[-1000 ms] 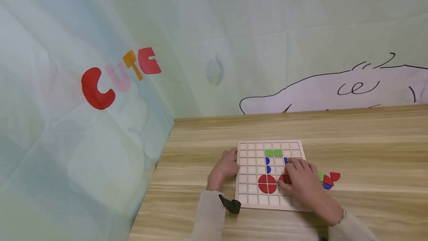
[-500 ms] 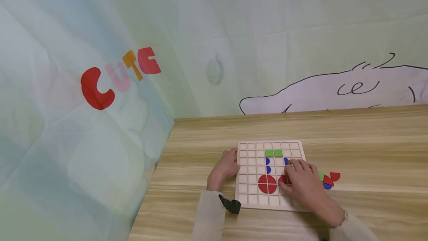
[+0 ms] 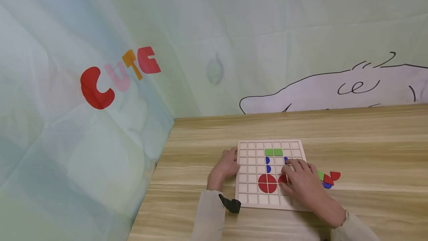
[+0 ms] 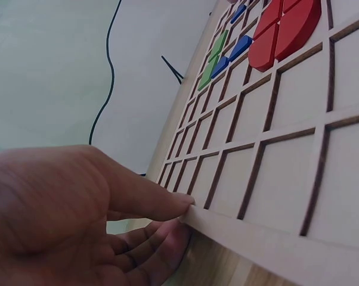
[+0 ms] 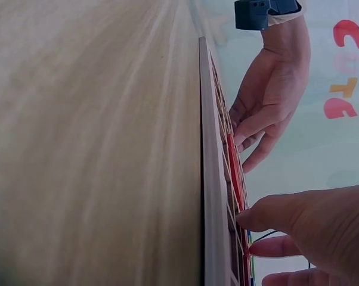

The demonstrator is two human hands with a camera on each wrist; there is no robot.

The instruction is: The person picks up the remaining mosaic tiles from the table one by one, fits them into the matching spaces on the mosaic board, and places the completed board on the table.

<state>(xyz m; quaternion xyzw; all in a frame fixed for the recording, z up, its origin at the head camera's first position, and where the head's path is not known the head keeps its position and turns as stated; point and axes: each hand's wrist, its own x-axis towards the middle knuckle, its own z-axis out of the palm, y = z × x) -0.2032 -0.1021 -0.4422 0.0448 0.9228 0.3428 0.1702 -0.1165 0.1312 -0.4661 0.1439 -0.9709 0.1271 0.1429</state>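
A pale wooden grid board (image 3: 260, 206) lies on the table. My left hand (image 3: 225, 167) grips its left edge; in the left wrist view the thumb lies on the rim and the fingers curl beneath it at the side. Set in the grid are green squares (image 3: 278, 152), blue half-circles (image 3: 269, 169) and red quarter-circles (image 3: 263, 179) that form a disc. My right hand (image 3: 305, 183) bends over the board's right part, thumb and index fingertips apart and touching at another red piece (image 3: 282, 179). This hand hides the cells below it. A blue piece (image 3: 285, 160) shows beyond the index finger.
Right of the board, loose pieces lie on the wooden table (image 3: 384, 151): red quarter-circles (image 3: 335, 175), a green piece (image 3: 320, 176) and a blue one (image 3: 327, 186). Printed cloth walls (image 3: 214, 29) stand behind and left of the table. A black strap (image 3: 230, 204) is on the left wrist.
My right index finger has drawn back slightly toward the thumb, showing more of the blue piece beyond it. The left hand and the board stay in place.
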